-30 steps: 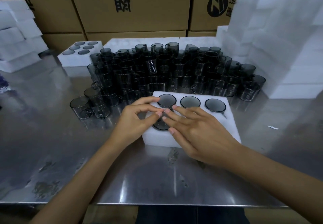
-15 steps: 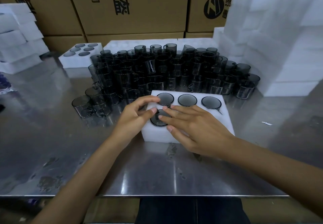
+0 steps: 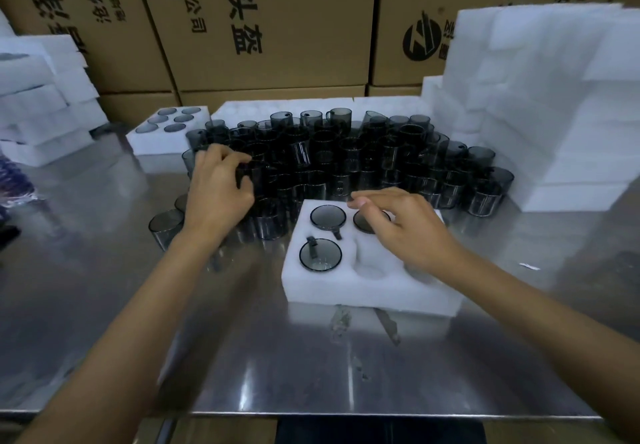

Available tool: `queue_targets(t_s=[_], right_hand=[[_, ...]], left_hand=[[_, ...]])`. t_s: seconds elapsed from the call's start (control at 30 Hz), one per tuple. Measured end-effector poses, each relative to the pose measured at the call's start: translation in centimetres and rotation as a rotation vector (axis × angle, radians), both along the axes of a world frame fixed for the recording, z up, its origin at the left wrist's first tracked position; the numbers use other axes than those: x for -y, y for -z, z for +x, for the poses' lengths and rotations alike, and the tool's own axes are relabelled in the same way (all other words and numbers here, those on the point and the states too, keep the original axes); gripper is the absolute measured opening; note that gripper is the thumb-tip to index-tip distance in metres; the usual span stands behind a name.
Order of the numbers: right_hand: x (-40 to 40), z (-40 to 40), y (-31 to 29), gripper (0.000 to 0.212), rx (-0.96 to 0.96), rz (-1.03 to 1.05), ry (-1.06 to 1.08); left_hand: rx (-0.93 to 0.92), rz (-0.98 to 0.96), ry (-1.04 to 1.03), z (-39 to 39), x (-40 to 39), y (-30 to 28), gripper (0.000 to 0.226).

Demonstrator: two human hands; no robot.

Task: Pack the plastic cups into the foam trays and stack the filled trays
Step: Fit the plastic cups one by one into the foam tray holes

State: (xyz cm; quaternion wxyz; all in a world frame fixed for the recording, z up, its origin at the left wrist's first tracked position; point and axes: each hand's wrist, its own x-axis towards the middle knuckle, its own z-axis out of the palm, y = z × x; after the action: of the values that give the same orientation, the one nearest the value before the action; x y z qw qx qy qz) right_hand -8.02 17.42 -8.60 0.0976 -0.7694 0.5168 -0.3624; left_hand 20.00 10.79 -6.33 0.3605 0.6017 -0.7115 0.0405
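A white foam tray (image 3: 370,291) lies on the steel table in front of me. Dark smoky plastic cups sit in its back left hole (image 3: 328,217) and front left hole (image 3: 320,255); a third cup (image 3: 363,224) in the back row is partly under my right hand. The front middle hole (image 3: 370,265) is empty. My right hand (image 3: 408,236) hovers over the tray's right half with relaxed fingers, hiding the holes there. My left hand (image 3: 218,194) reaches into the crowd of loose cups (image 3: 346,159) behind the tray and curls its fingers and thumb around one cup (image 3: 254,175).
A filled foam tray (image 3: 152,142) sits at the back left. Tall stacks of foam trays stand at the right (image 3: 554,114) and far left (image 3: 41,104). Cardboard boxes (image 3: 277,28) wall off the back. A lone cup (image 3: 162,227) stands left of my left wrist.
Both hands have left the front left cup, which now sits in its hole. My left hand has moved up and left into the cup pile; my right hand has shifted right.
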Motion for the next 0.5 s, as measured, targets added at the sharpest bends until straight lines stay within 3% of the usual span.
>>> queue_targets(t_s=[0.1, 0.23, 0.5], right_hand=[[-0.3, -0.6, 0.6, 0.047, -0.016, 0.001, -0.007], [-0.1, -1.4, 0.5, 0.029, 0.087, 0.02, 0.04], [-0.1, -1.0, -1.0, 0.022, 0.216, 0.054, 0.04]], left_hand=[[0.109, 0.103, 0.005, 1.0, 1.4, -0.3, 0.028], [0.149, 0.097, 0.029, 1.0, 1.8, -0.4, 0.019], [0.082, 0.075, 0.177, -0.5, -0.4, -1.6, 0.01]])
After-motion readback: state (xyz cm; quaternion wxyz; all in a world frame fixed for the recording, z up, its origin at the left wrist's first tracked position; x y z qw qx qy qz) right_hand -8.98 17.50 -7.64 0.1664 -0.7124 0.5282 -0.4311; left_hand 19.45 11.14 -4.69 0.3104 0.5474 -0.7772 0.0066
